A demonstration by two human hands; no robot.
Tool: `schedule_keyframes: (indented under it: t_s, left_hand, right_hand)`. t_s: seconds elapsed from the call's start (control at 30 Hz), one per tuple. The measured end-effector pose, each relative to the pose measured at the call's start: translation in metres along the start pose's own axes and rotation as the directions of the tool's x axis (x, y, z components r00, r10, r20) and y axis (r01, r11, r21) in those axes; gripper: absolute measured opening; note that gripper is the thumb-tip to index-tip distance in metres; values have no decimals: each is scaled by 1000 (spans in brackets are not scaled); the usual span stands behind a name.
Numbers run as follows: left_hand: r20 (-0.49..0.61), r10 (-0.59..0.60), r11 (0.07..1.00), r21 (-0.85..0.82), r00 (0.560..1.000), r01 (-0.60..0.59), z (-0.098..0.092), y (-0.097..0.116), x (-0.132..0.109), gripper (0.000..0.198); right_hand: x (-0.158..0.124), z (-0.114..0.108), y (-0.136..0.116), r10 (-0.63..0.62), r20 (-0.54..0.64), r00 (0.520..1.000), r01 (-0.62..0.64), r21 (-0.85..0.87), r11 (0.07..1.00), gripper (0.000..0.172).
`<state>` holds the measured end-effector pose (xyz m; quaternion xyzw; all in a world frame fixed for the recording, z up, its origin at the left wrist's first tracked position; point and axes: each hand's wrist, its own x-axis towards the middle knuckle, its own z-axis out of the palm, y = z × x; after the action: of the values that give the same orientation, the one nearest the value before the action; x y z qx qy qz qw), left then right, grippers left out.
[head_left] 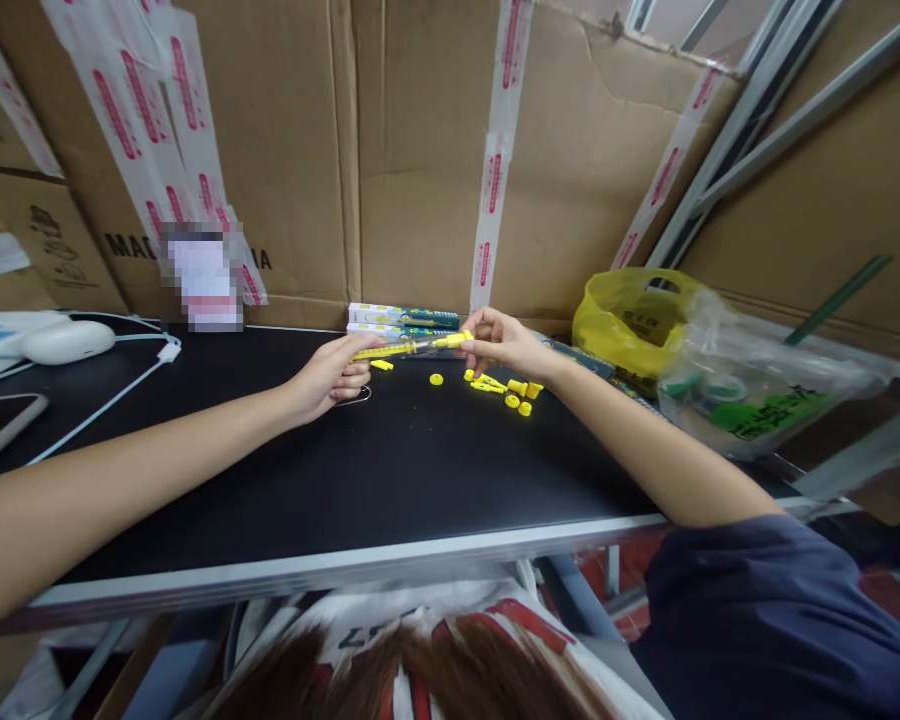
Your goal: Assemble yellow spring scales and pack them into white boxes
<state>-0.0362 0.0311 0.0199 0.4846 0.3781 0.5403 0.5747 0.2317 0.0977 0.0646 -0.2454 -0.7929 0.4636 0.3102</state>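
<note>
Both hands hold one long yellow pen-like tool (pixel 412 347) level above a black table (pixel 330 480). My left hand (pixel 330 380) is closed on its left end, fingers curled. My right hand (pixel 499 342) pinches its right end. Under and right of the tool lie several small yellow parts (pixel 511 390), one round yellow cap (pixel 436 379) and a short yellow piece (pixel 382 365). A thin wire loop (pixel 356 397) lies by my left hand.
Two flat packaged boxes (pixel 401 318) lie against the cardboard wall behind the hands. A yellow plastic bag (pixel 634 320) and a clear bag (pixel 750 385) sit at the right. A white device (pixel 67 342) with a cable (pixel 120 390) is at the left.
</note>
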Motion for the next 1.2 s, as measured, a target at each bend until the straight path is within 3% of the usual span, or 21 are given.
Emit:
schedule_keyframes:
  t_s: [0.1,0.27,0.57,0.67,0.9,1.2]
  left_hand:
    - [86,-4,1000,-22,996,6,1,0,-1,20]
    - [134,-13,999,-43,991,19,4,-1,-3,16]
    - [128,2,999,38,992,-7,2,-2,-4,30]
    - [73,-22,997,71,997,17,0,-5,-1,32]
    - [-3,-72,997,4,997,72,-2,-4,3,26]
    - [-26,-58,998,-28,998,58,2,-2,2,21]
  right_hand:
    - [-4,4,9,-13,-97,995,17,40,999,46]
    - [-11,9,14,-76,-206,975,87,43,995,47]
    - [-23,24,11,-121,-234,965,119,-22,993,45]
    - [-24,29,13,-150,-233,961,140,-58,988,44]
    - [-28,36,5,-232,-207,950,201,-160,967,36]
    - [-29,32,-3,-271,-172,947,226,-246,943,41]
